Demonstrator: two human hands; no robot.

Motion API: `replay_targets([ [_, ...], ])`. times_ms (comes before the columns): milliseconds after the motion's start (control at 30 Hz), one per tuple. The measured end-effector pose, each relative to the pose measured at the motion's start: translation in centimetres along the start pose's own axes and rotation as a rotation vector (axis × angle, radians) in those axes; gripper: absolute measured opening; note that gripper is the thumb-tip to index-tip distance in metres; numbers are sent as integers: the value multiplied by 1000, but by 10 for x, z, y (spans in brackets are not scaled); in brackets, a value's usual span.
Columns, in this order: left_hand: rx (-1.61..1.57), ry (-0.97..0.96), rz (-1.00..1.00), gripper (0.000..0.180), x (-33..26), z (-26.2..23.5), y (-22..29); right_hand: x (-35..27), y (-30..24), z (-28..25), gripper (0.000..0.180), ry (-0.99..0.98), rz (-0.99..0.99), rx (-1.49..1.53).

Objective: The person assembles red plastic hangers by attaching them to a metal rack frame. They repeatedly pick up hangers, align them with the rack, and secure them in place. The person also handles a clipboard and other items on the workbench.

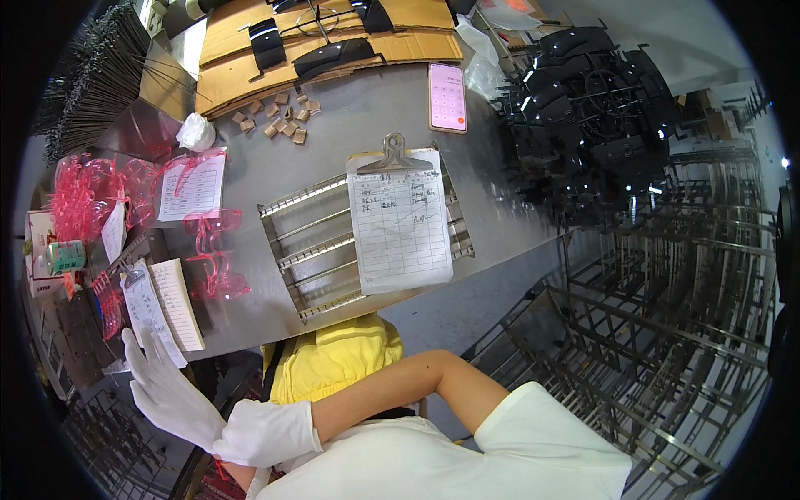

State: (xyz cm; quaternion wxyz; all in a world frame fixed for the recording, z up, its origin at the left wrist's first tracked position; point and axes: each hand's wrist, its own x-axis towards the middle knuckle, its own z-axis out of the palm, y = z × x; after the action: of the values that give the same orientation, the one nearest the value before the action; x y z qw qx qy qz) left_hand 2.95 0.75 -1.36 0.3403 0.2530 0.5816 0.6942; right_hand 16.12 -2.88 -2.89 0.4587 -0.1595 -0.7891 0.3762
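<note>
Both my hands wear white gloves and meet low at the left, off the table's front edge. My left hand [171, 390] is stretched out with its fingers apart and nothing in it. Closed at the left wrist, my right hand [260, 432] grips the cuff of the left glove; its fingertips are partly hidden. Just beyond the left fingertips lie a small clipboard with written sheets [148, 307] and a lined notepad [178, 302]. A larger clipboard with a handwritten form [402, 242] rests on a slatted metal rack [312, 250] at the table's middle.
Pink clear plastic parts [218, 279] lie at the left of the metal table [358, 117]. Small brown blocks [283, 115], a phone [447, 98] and cardboard [221, 58] are farther back. Glossy black parts [583, 108] crowd the right, above metal racks [658, 325]. Yellow cloth [337, 362] sits below the front edge.
</note>
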Motion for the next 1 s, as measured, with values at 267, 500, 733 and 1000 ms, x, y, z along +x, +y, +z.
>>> replay_targets([
  [267,8,-1,-2,43,0,-2,-1,-2,-1,1,15,24,-2,-4],
  [500,14,4,-5,43,2,-5,-2,-1,-1,1,14,26,1,-5],
  [733,40,-38,0,42,14,3,-9,-1,1,-5,12,-122,38,-28],
  [1000,842,-868,-164,35,-36,92,-65,-65,-1,-170,38,568,807,-333],
])
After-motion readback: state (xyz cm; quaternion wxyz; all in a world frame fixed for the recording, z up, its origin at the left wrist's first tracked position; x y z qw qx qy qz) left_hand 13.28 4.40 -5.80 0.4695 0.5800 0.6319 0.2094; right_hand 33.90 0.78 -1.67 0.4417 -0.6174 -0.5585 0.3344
